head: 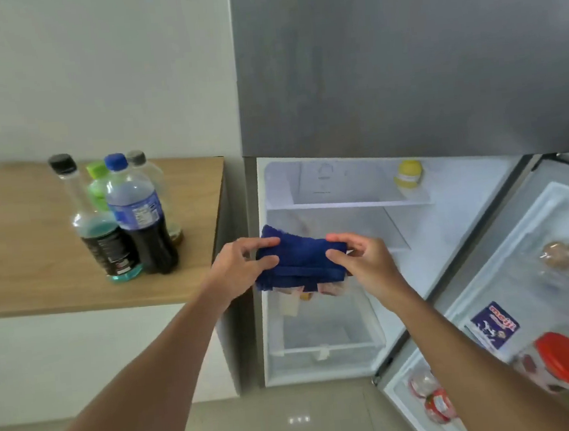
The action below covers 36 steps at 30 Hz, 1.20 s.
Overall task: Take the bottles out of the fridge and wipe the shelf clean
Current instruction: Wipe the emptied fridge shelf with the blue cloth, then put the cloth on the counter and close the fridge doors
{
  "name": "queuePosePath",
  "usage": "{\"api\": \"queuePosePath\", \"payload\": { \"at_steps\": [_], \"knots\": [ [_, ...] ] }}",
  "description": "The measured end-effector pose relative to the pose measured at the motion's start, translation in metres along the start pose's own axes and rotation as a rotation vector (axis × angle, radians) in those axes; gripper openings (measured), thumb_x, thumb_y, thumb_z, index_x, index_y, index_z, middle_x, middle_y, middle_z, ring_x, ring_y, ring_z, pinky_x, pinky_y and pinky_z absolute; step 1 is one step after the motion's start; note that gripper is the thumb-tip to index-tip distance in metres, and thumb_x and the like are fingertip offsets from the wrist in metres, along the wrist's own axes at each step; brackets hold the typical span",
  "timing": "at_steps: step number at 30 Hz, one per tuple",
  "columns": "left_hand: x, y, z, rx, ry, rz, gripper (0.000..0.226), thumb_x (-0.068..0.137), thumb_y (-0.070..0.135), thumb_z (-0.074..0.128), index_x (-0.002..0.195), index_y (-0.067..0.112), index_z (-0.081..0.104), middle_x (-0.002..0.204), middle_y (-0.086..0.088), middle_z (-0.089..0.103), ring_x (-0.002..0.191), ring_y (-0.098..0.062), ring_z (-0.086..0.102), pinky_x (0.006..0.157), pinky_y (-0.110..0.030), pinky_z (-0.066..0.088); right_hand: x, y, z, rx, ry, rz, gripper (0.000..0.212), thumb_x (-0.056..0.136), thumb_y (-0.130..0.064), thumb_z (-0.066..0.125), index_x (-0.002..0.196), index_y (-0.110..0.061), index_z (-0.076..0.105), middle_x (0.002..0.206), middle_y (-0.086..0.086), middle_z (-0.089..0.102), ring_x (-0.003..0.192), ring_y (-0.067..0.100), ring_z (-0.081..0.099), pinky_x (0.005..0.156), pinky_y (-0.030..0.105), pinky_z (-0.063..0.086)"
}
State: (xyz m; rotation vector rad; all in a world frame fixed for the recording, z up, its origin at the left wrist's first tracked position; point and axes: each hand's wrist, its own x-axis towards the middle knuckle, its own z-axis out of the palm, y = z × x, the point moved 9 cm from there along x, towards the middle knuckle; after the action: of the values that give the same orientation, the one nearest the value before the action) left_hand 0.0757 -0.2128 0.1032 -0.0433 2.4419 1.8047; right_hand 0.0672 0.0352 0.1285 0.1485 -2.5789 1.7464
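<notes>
A folded dark blue cloth (301, 262) is held between both hands in front of the open fridge (449, 228). My left hand (243, 267) pinches its left end and my right hand (362, 260) pinches its right end. Behind the cloth is a glass shelf (390, 226) inside the fridge. Several bottles stand on the wooden counter (32, 254) to the left: a dark cola bottle with a blue cap (143, 224), a bottle with blue liquid and a black cap (101, 238), a green-capped one (98, 187) and a clear grey-capped one (151, 179).
A small yellow bottle (408, 175) stands on the upper fridge shelf. The fridge door (535, 262) hangs open at right, with a red-lidded jar (564, 362), a blue carton (495, 325) and packets in its racks. A clear drawer (325, 345) sits low in the fridge.
</notes>
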Motion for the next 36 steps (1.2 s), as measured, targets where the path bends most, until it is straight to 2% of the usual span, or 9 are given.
{"api": "queuePosePath", "payload": {
  "at_steps": [5,8,12,16,19,24,28,34,36],
  "knots": [
    [-0.082,0.002,-0.112,-0.076,0.032,-0.019,0.034,0.089,0.015,0.08,0.119,0.029,0.075,0.133,-0.001,0.063,0.117,-0.026,0.067,0.091,-0.049,0.062,-0.041,-0.073,0.084,0.009,-0.101,-0.045,0.03,0.09,-0.017,0.073,0.117,-0.029,0.075,0.107,-0.008,0.074,0.09,0.013,0.073,0.07,0.026,0.058],
    [-0.12,-0.01,-0.18,-0.096,0.094,-0.06,0.039,0.089,0.009,0.079,0.126,0.021,0.073,0.132,0.0,0.063,0.114,-0.023,0.068,0.085,-0.042,0.064,-0.052,-0.112,0.154,0.049,-0.199,-0.1,0.032,0.09,-0.014,0.073,0.121,-0.025,0.073,0.111,-0.01,0.074,0.1,0.01,0.071,0.085,0.032,0.061],
    [-0.156,-0.04,-0.268,-0.08,0.172,-0.129,0.037,0.09,0.006,0.078,0.125,0.017,0.073,0.136,0.003,0.059,0.111,-0.02,0.068,0.072,-0.03,0.064,-0.059,-0.142,0.254,0.1,-0.305,-0.125,0.034,0.091,-0.016,0.073,0.122,-0.031,0.071,0.115,-0.015,0.072,0.104,0.004,0.069,0.088,0.035,0.061],
    [-0.17,-0.086,-0.357,-0.004,0.26,-0.184,0.038,0.087,0.014,0.082,0.121,0.03,0.076,0.141,0.009,0.056,0.111,-0.024,0.071,0.088,-0.045,0.063,-0.054,-0.164,0.354,0.135,-0.393,-0.145,0.04,0.09,-0.014,0.071,0.126,-0.032,0.068,0.117,-0.015,0.071,0.104,0.002,0.067,0.088,0.032,0.06],
    [-0.163,-0.118,-0.417,0.114,0.317,-0.222,0.042,0.087,0.017,0.08,0.124,0.035,0.073,0.142,0.013,0.053,0.107,-0.023,0.071,0.095,-0.047,0.059,-0.035,-0.171,0.426,0.145,-0.44,-0.119,0.048,0.088,-0.009,0.065,0.131,-0.031,0.066,0.111,-0.015,0.073,0.093,-0.003,0.068,0.088,0.032,0.059],
    [-0.107,-0.16,-0.496,0.359,0.347,-0.228,0.046,0.091,0.018,0.077,0.133,0.035,0.066,0.142,0.012,0.047,0.11,-0.021,0.064,0.091,-0.032,0.056,0.014,-0.162,0.522,0.119,-0.501,-0.036,0.059,0.086,-0.012,0.061,0.138,-0.041,0.058,0.133,-0.021,0.061,0.12,0.003,0.061,0.104,0.036,0.052],
    [-0.054,-0.192,-0.532,0.426,0.302,-0.25,0.048,0.094,0.019,0.074,0.139,0.031,0.063,0.143,0.01,0.043,0.119,-0.023,0.06,0.098,-0.036,0.056,0.056,-0.147,0.574,0.063,-0.512,0.006,0.064,0.085,-0.015,0.061,0.142,-0.043,0.053,0.137,-0.02,0.057,0.123,0.005,0.059,0.103,0.039,0.052],
    [-0.002,-0.247,-0.553,0.435,0.229,-0.329,0.049,0.094,0.018,0.075,0.14,0.03,0.063,0.145,0.009,0.044,0.123,-0.023,0.057,0.103,-0.038,0.053,0.099,-0.117,0.616,-0.054,-0.503,0.086,0.06,0.087,-0.008,0.065,0.143,-0.027,0.055,0.137,-0.008,0.055,0.125,0.007,0.055,0.108,0.033,0.047],
    [-0.001,-0.265,-0.553,0.413,0.199,-0.365,0.049,0.093,0.018,0.076,0.137,0.034,0.064,0.146,0.009,0.046,0.126,-0.023,0.058,0.105,-0.042,0.052,0.104,-0.111,0.623,-0.142,-0.513,0.09,0.059,0.086,-0.01,0.067,0.142,-0.024,0.055,0.135,-0.006,0.051,0.121,0.006,0.052,0.105,0.025,0.043]
  ]
}}
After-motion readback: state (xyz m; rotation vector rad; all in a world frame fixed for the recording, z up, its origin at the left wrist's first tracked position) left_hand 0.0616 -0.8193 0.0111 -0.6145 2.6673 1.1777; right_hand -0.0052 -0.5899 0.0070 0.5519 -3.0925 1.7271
